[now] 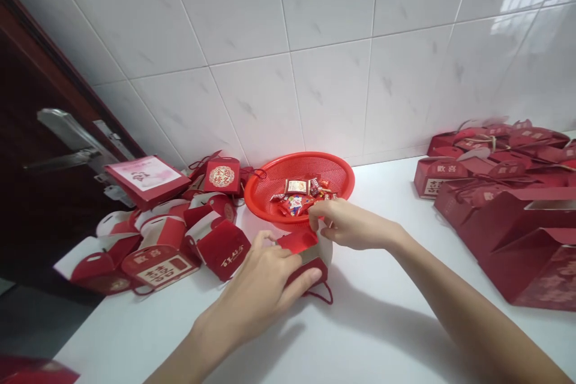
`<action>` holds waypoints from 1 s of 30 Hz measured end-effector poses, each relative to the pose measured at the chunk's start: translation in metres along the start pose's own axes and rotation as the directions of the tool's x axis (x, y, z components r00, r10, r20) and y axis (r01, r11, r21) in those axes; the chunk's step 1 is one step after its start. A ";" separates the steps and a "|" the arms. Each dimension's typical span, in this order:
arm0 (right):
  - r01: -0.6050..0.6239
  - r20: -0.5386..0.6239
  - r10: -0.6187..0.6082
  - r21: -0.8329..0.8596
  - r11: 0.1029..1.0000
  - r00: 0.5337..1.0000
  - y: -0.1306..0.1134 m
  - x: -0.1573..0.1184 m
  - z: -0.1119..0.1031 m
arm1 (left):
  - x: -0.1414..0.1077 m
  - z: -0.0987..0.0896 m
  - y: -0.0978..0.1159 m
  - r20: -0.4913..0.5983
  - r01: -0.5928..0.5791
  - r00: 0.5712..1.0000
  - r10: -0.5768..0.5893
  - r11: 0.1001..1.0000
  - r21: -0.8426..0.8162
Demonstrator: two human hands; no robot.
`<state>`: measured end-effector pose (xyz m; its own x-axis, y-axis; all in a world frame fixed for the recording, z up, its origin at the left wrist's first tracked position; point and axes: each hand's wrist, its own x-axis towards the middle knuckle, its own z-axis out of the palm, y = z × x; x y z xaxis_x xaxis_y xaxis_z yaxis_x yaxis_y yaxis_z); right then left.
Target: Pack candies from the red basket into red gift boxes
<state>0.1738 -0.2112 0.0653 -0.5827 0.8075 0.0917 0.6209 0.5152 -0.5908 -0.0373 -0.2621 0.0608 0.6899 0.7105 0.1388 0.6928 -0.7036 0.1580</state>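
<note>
A small red cardboard candy box (299,242), its top open and a red cord loop at its near side, stands on the white table between my hands. My left hand (265,279) wraps around its left and near side, the thumb along the near wall. My right hand (344,223) has its fingers bent together at the right-hand flap and seems to pinch it; the fingertips are partly hidden. Just behind the box is a red plastic basket (344,177) with several wrapped candies (297,204) in the bottom.
Several open red boxes (162,264) crowd the table's left side, with a closed pink-topped box (144,177) behind them. More red boxes (468,168) and a large dark red carton (508,252) occupy the right. A tiled wall (333,90) backs the table; a door handle (67,138) is at left.
</note>
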 end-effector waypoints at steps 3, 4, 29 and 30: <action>0.001 0.019 -0.001 -0.012 1.000 1.000 0.002 0.000 -0.002 | 0.004 -0.004 0.000 0.033 0.023 0.999 -0.022 0.999 -0.042; 0.008 0.020 -0.008 -0.014 1.000 1.000 0.002 0.000 -0.002 | 0.005 -0.005 -0.001 0.019 0.041 0.999 -0.040 0.997 -0.059; 0.155 0.158 -0.141 -0.079 0.985 0.977 -0.009 -0.008 0.006 | -0.008 -0.012 -0.017 0.101 0.338 0.940 -0.327 0.932 -0.128; 0.159 0.167 -0.147 -0.062 0.985 0.975 -0.009 -0.010 0.007 | -0.008 -0.012 -0.016 0.095 0.340 0.939 -0.330 0.932 -0.123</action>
<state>0.1703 -0.2257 0.0643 -0.7470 0.6635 0.0419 0.5517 0.6539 -0.5178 -0.0563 -0.2565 0.0685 0.4388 0.8985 -0.0143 0.8548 -0.4124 0.3151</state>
